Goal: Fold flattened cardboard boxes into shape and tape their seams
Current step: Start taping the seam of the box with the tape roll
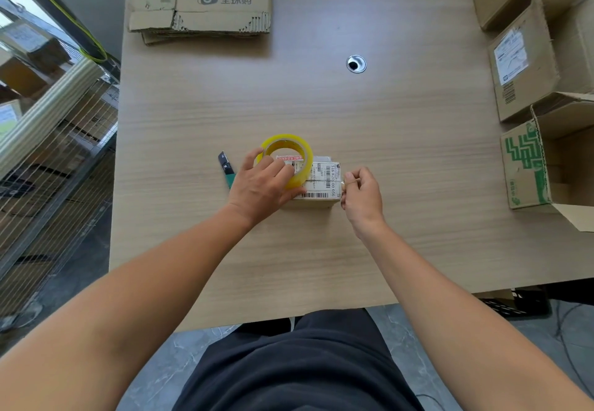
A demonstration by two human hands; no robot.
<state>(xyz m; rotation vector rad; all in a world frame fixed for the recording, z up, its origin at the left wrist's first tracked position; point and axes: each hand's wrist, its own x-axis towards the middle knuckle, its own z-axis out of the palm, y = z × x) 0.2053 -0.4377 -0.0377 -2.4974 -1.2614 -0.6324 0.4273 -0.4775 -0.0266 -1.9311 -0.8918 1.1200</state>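
A small cardboard box (323, 182) with white barcode labels on top sits mid-table. My left hand (262, 182) holds a yellow roll of clear tape (291, 153) on the box's left part. My right hand (361, 193) is at the box's right edge, its fingers pinched on the tape's free end. A strip of tape runs across the box top between my two hands. A stack of flattened cardboard boxes (205, 2) lies at the far left of the table.
A green-handled cutter (226, 169) lies just left of my left hand. Several assembled open boxes (540, 89) stand along the table's right edge. A cable hole (356, 64) sits in the table's far middle. A wire rack (48, 153) stands left of the table.
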